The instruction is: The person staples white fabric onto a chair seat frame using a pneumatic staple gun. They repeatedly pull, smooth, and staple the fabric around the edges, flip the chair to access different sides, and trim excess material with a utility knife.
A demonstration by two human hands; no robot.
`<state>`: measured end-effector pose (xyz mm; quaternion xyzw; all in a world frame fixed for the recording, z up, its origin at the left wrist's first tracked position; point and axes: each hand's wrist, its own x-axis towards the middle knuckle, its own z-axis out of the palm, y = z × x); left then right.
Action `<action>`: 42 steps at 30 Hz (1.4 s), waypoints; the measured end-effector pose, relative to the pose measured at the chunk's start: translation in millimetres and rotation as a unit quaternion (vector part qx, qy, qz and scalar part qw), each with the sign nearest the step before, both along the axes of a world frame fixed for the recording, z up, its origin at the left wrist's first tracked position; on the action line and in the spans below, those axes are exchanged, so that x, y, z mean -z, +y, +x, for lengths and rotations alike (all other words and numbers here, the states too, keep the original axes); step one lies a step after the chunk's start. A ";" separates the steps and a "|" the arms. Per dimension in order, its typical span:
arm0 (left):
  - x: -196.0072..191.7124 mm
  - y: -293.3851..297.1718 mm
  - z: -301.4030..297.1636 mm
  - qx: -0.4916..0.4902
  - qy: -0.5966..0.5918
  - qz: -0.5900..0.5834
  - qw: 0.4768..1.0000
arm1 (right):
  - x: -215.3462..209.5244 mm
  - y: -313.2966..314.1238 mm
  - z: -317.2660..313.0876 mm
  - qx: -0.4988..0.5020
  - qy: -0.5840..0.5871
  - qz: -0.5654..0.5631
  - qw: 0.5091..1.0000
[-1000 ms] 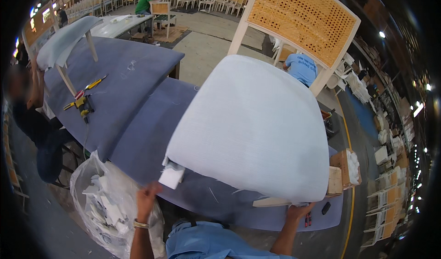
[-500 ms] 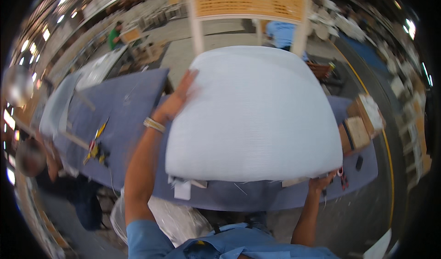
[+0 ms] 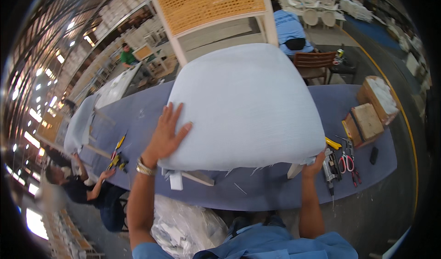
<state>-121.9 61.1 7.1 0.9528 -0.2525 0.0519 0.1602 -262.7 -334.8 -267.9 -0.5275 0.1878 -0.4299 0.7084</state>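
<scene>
A chair with a pale blue-white upholstered seat (image 3: 248, 107) and a woven cane back panel (image 3: 209, 6) stands on the covered table in front of me. Loose threads fringe the seat's front edge, and a white tag (image 3: 176, 181) hangs below its front left corner. My left hand (image 3: 169, 132) lies on the seat's left side near that corner, fingers spread. At the front right corner my right hand (image 3: 313, 165) grips the seat edge; its fingertips are partly hidden. Beside it lie a grey hand tool (image 3: 329, 169), red-handled scissors (image 3: 347, 162) and a yellow-handled tool (image 3: 333, 143).
Two cardboard boxes (image 3: 366, 122) and a black object (image 3: 374, 155) sit at the table's right. Yellow-black tools (image 3: 120, 160) lie left, near a co-worker (image 3: 89, 188) beside another upholstered chair (image 3: 82, 126). Clear plastic sheeting (image 3: 183, 227) bunches below the table's front edge.
My left hand has slid from the seat's upper left side down toward the front left corner. The chair appears slightly turned and the view has shifted. My right hand stays at the front right corner.
</scene>
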 end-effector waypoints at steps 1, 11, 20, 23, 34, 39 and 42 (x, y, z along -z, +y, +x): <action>2.9 -14.6 -24.3 0.017 -0.041 0.028 0.999 | 5.6 -2.3 -4.3 0.017 0.006 -0.051 0.999; 78.3 12.0 -69.9 -0.097 -0.313 -0.171 0.929 | -29.4 57.7 -68.5 -0.302 -0.002 -0.329 0.895; 84.0 27.8 -113.9 -0.259 -0.140 -0.583 0.758 | -121.0 23.0 35.4 -0.306 -0.118 -0.314 0.891; 106.3 -18.4 -154.5 -0.229 -0.168 -0.560 0.778 | -164.9 -56.5 144.1 -0.126 -0.046 -0.312 0.940; 111.9 18.7 -109.7 -0.156 -0.126 -0.601 0.774 | -204.9 -95.3 324.5 -0.569 -0.194 -0.120 0.790; 76.9 124.9 -21.7 -0.182 -0.025 -0.496 0.849 | -205.9 -34.4 238.0 -0.358 -0.161 -0.016 0.920; 27.6 133.6 -23.4 -0.231 -0.042 -0.315 0.920 | -189.5 -43.7 156.8 -0.327 -0.168 -0.062 0.928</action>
